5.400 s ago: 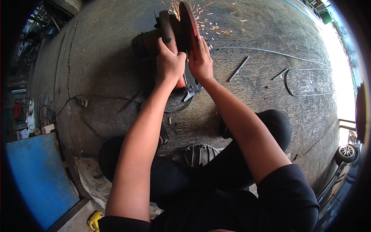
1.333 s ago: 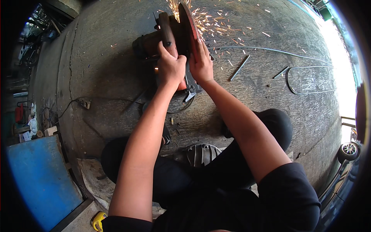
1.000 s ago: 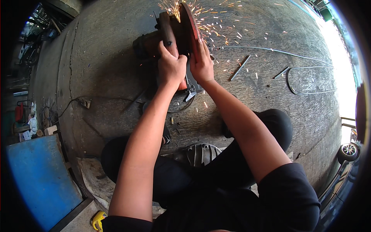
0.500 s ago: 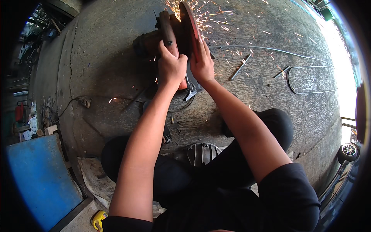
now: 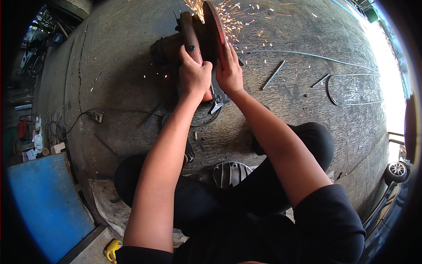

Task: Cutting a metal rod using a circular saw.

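A chop saw (image 5: 169, 46) with a dark motor body stands on the concrete ahead of me. My left hand (image 5: 193, 77) is closed round its reddish handle (image 5: 190, 33), the thumb pointing up along it. On the red blade guard (image 5: 216, 28) rests my right hand (image 5: 229, 75), its fingers long against the right side and the thumb on the other side. Sparks (image 5: 228, 22) spray from beside the guard at the top edge. The cutting point and the workpiece under the guard are hidden. A small metal crank (image 5: 216, 108) shows at the saw's near end.
Two short metal rods (image 5: 273, 75) (image 5: 321, 80) and a bent thin rod (image 5: 329, 94) lie to the right. A dark cable (image 5: 127, 110) runs left. Near my legs sits a ribbed metal part (image 5: 231, 174). A blue panel (image 5: 50, 202) and yellow tape measure (image 5: 113, 251) are lower left.
The spark pattern has shifted, with fewer sparks scattered over the floor on the right. Both hands and the saw hold almost the same position.
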A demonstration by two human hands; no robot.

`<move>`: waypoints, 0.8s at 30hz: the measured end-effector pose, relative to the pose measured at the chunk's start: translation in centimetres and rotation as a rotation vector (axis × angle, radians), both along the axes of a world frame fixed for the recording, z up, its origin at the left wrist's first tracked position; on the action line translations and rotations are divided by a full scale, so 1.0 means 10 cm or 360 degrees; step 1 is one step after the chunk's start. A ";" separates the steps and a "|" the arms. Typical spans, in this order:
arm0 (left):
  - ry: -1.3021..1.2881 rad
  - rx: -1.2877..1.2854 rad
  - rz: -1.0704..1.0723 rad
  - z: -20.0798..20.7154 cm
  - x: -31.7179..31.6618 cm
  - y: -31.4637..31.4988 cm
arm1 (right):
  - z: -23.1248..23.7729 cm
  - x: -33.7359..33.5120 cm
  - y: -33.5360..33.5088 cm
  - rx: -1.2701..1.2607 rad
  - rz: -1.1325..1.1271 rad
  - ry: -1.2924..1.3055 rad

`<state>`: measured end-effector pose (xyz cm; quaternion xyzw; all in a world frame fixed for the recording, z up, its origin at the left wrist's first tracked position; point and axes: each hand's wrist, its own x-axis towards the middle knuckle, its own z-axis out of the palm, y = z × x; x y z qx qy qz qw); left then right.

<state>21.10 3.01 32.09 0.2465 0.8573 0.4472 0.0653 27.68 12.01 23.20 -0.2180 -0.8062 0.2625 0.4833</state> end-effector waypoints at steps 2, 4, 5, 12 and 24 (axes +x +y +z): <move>-0.0042 -0.0024 0.0009 0.01 0.00 0.00 | 0.00 0.00 -0.01 0.0007 0.0009 0.0015; -0.0023 0.0000 0.0018 -0.03 -0.02 -0.01 | 0.00 -0.01 -0.02 -0.0072 0.0019 0.0003; -0.0026 0.0000 0.0013 -0.02 -0.01 0.01 | 0.00 0.00 -0.01 -0.0072 0.0013 0.0000; 0.0003 -0.0009 -0.0006 0.00 0.01 0.00 | -0.02 0.01 -0.01 -0.0026 0.0005 0.0007; -0.0037 -0.0035 0.0014 0.00 0.02 -0.01 | -0.06 0.02 0.00 0.0010 0.0000 -0.0026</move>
